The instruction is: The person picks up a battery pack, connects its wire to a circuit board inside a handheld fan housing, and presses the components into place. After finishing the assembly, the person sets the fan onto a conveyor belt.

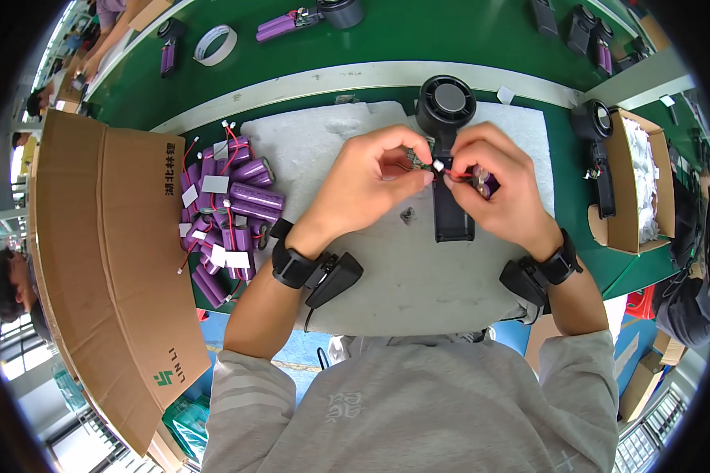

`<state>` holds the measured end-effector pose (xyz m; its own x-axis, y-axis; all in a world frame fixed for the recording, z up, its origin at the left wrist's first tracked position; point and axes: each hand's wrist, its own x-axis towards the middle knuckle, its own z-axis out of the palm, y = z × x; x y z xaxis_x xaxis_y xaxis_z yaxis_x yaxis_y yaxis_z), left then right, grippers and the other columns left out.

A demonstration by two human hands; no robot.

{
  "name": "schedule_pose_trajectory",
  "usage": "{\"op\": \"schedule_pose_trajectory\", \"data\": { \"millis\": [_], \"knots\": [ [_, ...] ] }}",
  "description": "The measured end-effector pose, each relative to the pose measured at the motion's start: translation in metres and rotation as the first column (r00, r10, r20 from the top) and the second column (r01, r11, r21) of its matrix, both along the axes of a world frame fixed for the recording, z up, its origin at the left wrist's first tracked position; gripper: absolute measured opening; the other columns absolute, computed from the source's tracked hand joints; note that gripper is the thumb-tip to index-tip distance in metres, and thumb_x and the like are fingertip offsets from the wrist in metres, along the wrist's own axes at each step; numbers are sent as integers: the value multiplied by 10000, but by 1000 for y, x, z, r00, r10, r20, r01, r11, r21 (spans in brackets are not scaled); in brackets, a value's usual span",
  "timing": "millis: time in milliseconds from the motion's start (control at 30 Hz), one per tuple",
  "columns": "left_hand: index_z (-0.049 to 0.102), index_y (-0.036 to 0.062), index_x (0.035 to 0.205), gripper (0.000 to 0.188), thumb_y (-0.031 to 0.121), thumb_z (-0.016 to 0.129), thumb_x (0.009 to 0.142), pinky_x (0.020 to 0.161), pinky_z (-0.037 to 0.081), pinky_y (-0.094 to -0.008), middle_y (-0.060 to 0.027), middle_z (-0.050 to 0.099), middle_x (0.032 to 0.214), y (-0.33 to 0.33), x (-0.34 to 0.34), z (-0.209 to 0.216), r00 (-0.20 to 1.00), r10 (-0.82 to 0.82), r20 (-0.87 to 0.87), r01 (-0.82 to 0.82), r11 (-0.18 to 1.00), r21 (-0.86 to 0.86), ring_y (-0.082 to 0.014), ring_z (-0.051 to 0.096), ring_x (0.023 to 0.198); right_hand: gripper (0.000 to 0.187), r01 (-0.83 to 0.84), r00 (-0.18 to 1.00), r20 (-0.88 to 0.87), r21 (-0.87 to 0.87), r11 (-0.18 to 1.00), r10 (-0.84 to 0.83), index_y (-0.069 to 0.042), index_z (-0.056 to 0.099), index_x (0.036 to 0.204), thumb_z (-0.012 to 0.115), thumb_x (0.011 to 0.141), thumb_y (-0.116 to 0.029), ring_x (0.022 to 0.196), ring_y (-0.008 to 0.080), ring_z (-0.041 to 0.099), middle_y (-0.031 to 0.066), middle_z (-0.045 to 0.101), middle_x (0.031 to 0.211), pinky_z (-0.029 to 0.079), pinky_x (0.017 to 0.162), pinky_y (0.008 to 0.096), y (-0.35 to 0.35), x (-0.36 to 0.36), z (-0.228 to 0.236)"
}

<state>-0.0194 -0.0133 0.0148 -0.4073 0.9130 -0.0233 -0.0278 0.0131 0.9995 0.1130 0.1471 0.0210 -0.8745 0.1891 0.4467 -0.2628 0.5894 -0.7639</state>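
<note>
A black handheld fan [447, 102] lies on the pale foam board, its round head away from me and its handle casing [454, 214] toward me. Over the handle, my left hand [363, 183] pinches a small green circuit board [423, 150] with thin wires. My right hand [503, 185] is closed around a purple battery [487, 186], with thumb and forefinger on its red lead. Between the fingertips of both hands sits a small white plug [438, 165]. Whether the plug is joined to the board cannot be made out. A small dark piece [407, 215] lies left of the handle.
Many purple batteries [248, 201] with red leads are heaped at the left, beside a large cardboard box [118, 260]. To the right are another fan [599, 158] and an open carton [653, 169] of white pieces. Beyond a pale rail lie a tape roll [215, 45] and more fans.
</note>
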Motion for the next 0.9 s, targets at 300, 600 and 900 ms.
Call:
{"op": "schedule_pose_trajectory", "data": {
  "millis": [300, 600, 900],
  "knots": [
    [621, -4, 957, 142, -3, 699, 839, 622, 478, -215, -2, 615, 848, 1, -3, 0, 1000, -6, -20, 6, 1000, -14, -45, 579, 745, 119, 13, 993, 113, 38, 999, -17, -25, 670, 830, 761, 754, -11, 658, 149, 494, 61, 508, 854, 386, 555, 267, 4, 2, -5],
    [623, -38, 963, 142, 69, 687, 896, 702, 541, -258, -62, 638, 892, 0, -3, 1, 999, -31, 44, 33, 999, -28, -131, 658, 777, 91, -17, 995, 100, 43, 999, 13, -14, 703, 877, 738, 813, -67, 641, 152, 485, 62, 513, 819, 373, 541, 273, 5, 3, -4],
    [657, -43, 861, 232, 180, 677, 919, 637, 521, -227, -61, 679, 793, 5, 5, 1, 997, 47, 68, -48, 999, 16, -92, 640, 707, 98, 42, 996, 76, 113, 993, -51, -22, 724, 897, 735, 810, -65, 615, 159, 483, 58, 513, 755, 369, 515, 277, 0, 1, -4]
  ]
}}
